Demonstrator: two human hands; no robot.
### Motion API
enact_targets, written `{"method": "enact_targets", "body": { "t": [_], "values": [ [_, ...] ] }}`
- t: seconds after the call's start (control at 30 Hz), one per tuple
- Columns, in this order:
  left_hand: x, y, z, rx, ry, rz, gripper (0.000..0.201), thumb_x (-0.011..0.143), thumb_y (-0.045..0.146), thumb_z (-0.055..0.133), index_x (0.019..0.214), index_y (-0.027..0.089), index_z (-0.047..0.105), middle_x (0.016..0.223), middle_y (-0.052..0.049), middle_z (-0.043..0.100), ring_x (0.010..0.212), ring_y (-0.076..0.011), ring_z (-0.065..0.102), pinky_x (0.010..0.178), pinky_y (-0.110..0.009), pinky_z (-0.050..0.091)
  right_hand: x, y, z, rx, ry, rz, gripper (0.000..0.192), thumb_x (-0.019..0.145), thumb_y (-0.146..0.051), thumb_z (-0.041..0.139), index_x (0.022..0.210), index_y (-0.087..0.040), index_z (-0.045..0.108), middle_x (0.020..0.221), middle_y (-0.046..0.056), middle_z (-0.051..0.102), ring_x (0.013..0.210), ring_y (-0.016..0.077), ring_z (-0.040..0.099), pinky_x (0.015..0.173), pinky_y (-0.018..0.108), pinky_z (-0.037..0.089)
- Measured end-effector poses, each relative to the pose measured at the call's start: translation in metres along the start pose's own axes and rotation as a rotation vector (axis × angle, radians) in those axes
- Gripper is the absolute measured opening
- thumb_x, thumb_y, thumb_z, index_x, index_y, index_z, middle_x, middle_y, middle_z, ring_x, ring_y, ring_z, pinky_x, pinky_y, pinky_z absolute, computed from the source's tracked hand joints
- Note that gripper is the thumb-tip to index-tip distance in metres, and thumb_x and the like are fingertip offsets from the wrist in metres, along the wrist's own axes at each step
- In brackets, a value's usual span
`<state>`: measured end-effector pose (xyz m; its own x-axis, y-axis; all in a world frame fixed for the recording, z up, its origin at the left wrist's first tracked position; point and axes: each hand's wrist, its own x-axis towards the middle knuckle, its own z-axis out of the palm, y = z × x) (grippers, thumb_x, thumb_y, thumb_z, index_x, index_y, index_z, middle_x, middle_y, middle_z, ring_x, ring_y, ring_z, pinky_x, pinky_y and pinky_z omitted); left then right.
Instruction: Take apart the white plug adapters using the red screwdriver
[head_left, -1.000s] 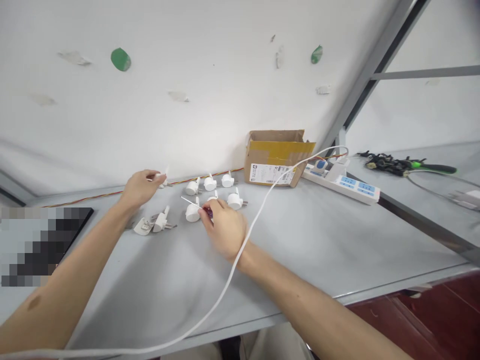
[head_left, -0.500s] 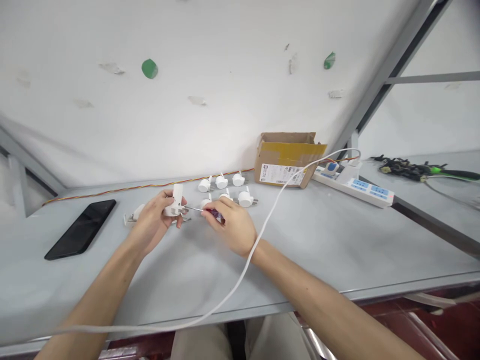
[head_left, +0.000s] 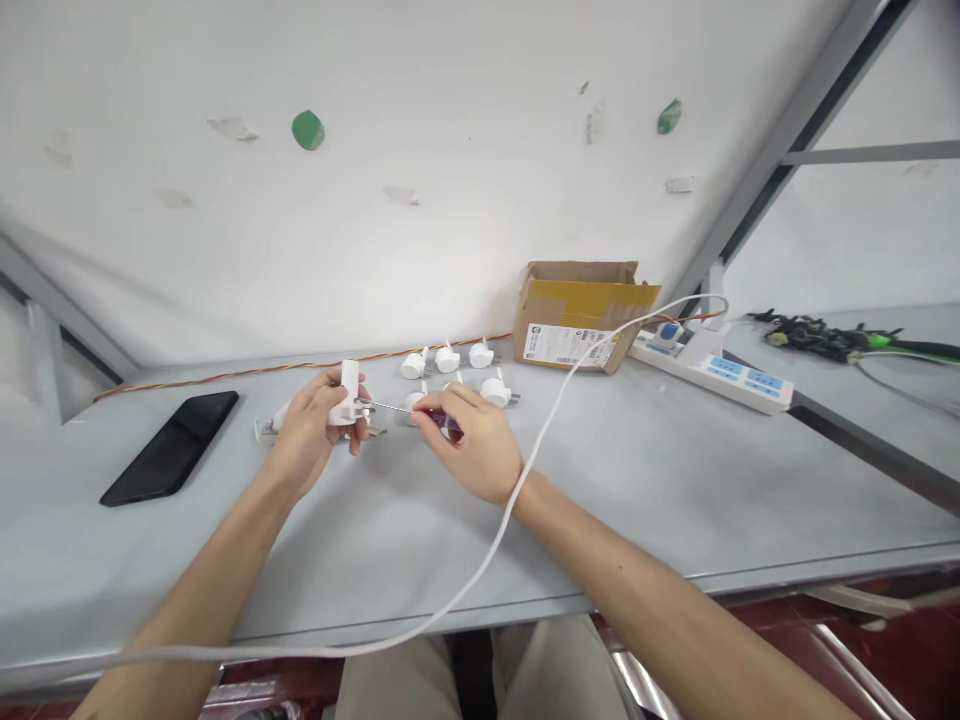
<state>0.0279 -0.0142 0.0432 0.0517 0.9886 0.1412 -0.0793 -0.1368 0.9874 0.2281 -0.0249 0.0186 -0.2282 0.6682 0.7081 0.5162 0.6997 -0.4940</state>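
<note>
Your left hand [head_left: 311, 437]: fingers clamped round a white plug [head_left: 346, 403]. Your right hand [head_left: 474, 447]: fingers pinched on a screwdriver [head_left: 420, 415], tip at the plug.

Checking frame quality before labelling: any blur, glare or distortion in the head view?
Head view: even, soft light, faint shadows, no glare on the table; wide-angle bending at the edges; left hand, white plug, right hand and screwdriver reasonably sharp.

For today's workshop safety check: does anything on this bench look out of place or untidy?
Yes. A white cable trails loose from the power strip across the table, draping over the right hand at the wrist, where it could snag.
</note>
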Motion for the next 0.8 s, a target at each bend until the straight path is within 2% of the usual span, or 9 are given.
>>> {"method": "enact_targets", "body": {
  "t": [0.33, 0.6, 0.67, 0.8],
  "values": [
    [-0.0030, 0.0006, 0.0044, 0.106, -0.031, 0.006, 0.021, 0.082, 0.035, 0.054, 0.098, 0.021, 0.055, 0.088, 0.000, 0.057, 0.046, -0.0094, 0.051, 0.041, -0.027, 0.041, 0.0002, -0.0001, 0.0000, -0.004, -0.021, -0.025, 0.017, 0.091, -0.029, 0.052, 0.093, -0.019, 0.065, 0.084, 0.003, 0.062, 0.069, 0.0110, 0.056, 0.066, 0.024, 0.045],
    [-0.0040, 0.0015, 0.0046, 0.301, 0.020, 0.032, 0.042, 0.080, 0.043, 0.060, 0.118, 0.025, 0.056, 0.073, 0.003, 0.055, 0.045, -0.0084, 0.049, 0.047, -0.026, 0.043, 0.0003, 0.0060, 0.0020, -0.013, -0.014, -0.025, 0.015, 0.090, -0.028, 0.056, 0.098, -0.020, 0.066, 0.088, 0.004, 0.059, 0.073, 0.0128, 0.057, 0.063, 0.024, 0.046],
    [-0.0044, 0.0016, 0.0037, 0.304, 0.019, 0.028, 0.042, 0.080, 0.043, 0.061, 0.117, 0.024, 0.056, 0.069, 0.003, 0.053, 0.045, -0.0083, 0.048, 0.047, -0.026, 0.043, 0.0004, 0.0059, 0.0017, -0.014, -0.025, -0.012, 0.015, 0.090, -0.029, 0.056, 0.098, -0.021, 0.066, 0.089, 0.004, 0.059, 0.074, 0.0129, 0.057, 0.062, 0.025, 0.046],
    [-0.0053, 0.0022, 0.0030, 0.232, -0.022, 0.011, 0.039, 0.077, 0.041, 0.064, 0.111, 0.025, 0.055, 0.073, 0.003, 0.052, 0.047, -0.0081, 0.048, 0.046, -0.025, 0.043, 0.0005, 0.0035, 0.0007, -0.021, -0.052, 0.005, 0.015, 0.091, -0.030, 0.055, 0.097, -0.022, 0.066, 0.085, 0.003, 0.060, 0.072, 0.0126, 0.056, 0.063, 0.025, 0.045]
  ]
}}
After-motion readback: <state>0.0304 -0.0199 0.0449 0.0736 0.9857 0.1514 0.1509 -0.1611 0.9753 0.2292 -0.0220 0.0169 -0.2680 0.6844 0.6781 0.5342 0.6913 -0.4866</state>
